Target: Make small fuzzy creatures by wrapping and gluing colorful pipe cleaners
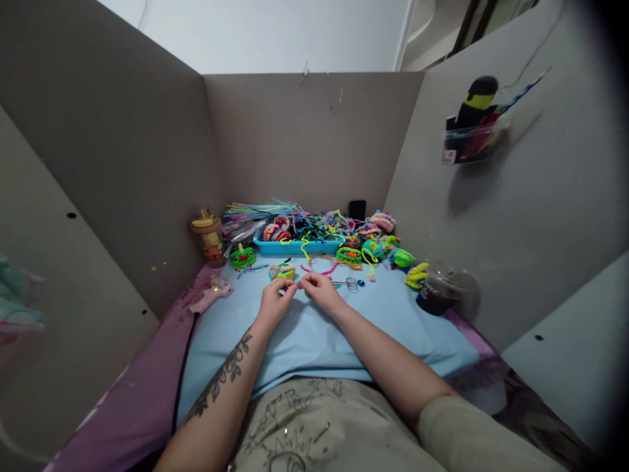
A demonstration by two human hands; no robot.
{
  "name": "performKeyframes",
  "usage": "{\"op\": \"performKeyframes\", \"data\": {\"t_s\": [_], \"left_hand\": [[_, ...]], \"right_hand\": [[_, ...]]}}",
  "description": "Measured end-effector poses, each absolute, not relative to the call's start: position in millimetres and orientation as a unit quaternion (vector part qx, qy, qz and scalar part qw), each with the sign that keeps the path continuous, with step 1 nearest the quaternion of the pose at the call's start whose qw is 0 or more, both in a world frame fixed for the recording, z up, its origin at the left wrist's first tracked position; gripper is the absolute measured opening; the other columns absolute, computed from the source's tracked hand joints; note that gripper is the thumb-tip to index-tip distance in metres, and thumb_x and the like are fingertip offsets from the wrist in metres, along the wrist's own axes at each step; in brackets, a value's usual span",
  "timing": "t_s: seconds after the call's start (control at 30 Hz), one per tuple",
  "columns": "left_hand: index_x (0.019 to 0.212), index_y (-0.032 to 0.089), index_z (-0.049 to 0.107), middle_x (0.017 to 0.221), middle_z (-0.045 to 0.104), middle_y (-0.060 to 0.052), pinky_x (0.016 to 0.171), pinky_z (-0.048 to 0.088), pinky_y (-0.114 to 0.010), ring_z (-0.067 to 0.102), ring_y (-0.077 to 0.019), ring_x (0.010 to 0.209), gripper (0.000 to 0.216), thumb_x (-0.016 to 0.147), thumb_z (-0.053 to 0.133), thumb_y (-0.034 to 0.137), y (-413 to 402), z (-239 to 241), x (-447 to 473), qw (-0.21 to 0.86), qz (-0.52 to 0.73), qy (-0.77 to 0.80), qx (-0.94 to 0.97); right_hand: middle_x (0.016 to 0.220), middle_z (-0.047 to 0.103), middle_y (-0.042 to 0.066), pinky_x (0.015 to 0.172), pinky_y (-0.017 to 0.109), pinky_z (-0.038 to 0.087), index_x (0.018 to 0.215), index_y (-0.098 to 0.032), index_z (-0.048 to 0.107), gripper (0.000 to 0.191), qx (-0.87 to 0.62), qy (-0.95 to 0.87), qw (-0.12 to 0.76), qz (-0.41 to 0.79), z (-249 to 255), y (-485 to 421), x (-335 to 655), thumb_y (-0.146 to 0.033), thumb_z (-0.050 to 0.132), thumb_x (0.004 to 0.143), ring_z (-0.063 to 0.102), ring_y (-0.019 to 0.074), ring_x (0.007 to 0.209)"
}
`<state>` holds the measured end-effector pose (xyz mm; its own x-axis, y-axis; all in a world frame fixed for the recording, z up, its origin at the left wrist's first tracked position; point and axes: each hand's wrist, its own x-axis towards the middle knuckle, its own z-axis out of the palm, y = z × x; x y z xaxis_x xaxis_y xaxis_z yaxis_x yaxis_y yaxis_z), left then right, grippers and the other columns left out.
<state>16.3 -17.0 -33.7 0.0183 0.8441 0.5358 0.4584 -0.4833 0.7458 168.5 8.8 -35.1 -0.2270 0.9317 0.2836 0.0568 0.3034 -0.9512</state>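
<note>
Lettering in the head view is scant: pale letters on a dark, round tub (435, 300) at the right are too small for me to read, and so is the print on a whitish label (449, 157) on the clear wall holder (464, 145). Black line drawings cover the person's olive-grey shirt (304, 426).

Both forearms reach forward and converge, the tattooed one on the left. The left hand (278, 298) and right hand (319, 288) meet low over the surface (314, 341), which is covered in light-blue cloth. Their fingers are pinched together at a small pink piece (300, 286), mostly hidden, held between the two hands. Just right of the right hand lie silver metal scissors (351, 284), near a small dark-blue round object (361, 283).

Beyond the hands, a bright-blue shallow plastic tray (295, 248) heaped with coloured fuzzy strands stands toward the grey back panel (309, 137). Grey panels also rise left and right. Plain cloth stretches from the wrists back to the shirt; a pale-pink glue gun (211, 296) lies near the surface's left edge.
</note>
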Motion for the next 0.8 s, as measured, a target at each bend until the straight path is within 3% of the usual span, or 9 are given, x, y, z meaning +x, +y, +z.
{"op": "performKeyframes", "data": {"t_s": [0.13, 0.3, 0.67, 0.8], "left_hand": [[0.088, 0.018, 0.065, 0.087, 0.067, -0.005, 0.051, 0.044, -0.02, 0.058, -0.0128, 0.069, 0.015, 0.077, 0.058, 0.026, -17.6, -33.7, 12.9, 0.154, 0.526, 0.47, 0.692], [0.079, 0.018, 0.066, 0.082, 0.065, -0.005, 0.066, 0.048, -0.026, 0.059, -0.0148, 0.075, 0.013, 0.08, 0.058, 0.028, -15.9, -37.1, 11.9, 0.11, 0.494, 0.441, 0.742], [0.075, 0.019, 0.069, 0.073, 0.063, -0.004, 0.063, 0.045, -0.026, 0.057, -0.0147, 0.069, 0.011, 0.077, 0.063, 0.028, -9.3, -45.0, 10.0, 0.107, 0.469, 0.46, 0.746], [0.072, 0.018, 0.069, 0.069, 0.061, -0.003, 0.061, 0.043, -0.025, 0.056, -0.014, 0.067, 0.011, 0.077, 0.062, 0.026, -9.8, -42.6, 13.4, 0.135, 0.474, 0.46, 0.739]], "right_hand": [[0.065, 0.056, 0.001, 0.061, 0.026, 0.04, 0.068, -0.018, 0.059, 0.014, -0.401, -0.728, 0.476, 0.288, -35.0, 7.5, 171.9, -0.025, 0.053, 0.078, 0.052, 0.0148, 0.065], [0.072, 0.057, 0.002, 0.069, 0.028, 0.039, 0.07, -0.019, 0.059, 0.014, -0.38, -0.781, 0.459, 0.185, -35.2, 3.7, 172.6, -0.017, 0.05, 0.08, 0.052, 0.0165, 0.074], [0.069, 0.061, 0.001, 0.063, 0.026, 0.04, 0.07, -0.018, 0.061, 0.012, -0.412, -0.742, 0.472, 0.24, -37.8, 4.9, 170.7, -0.02, 0.052, 0.077, 0.056, 0.0165, 0.067], [0.064, 0.06, 0.0, 0.058, 0.025, 0.039, 0.07, -0.017, 0.062, 0.013, -0.415, -0.705, 0.484, 0.311, -39.7, 8.3, 169.0, -0.025, 0.054, 0.076, 0.054, 0.0153, 0.061]]}}
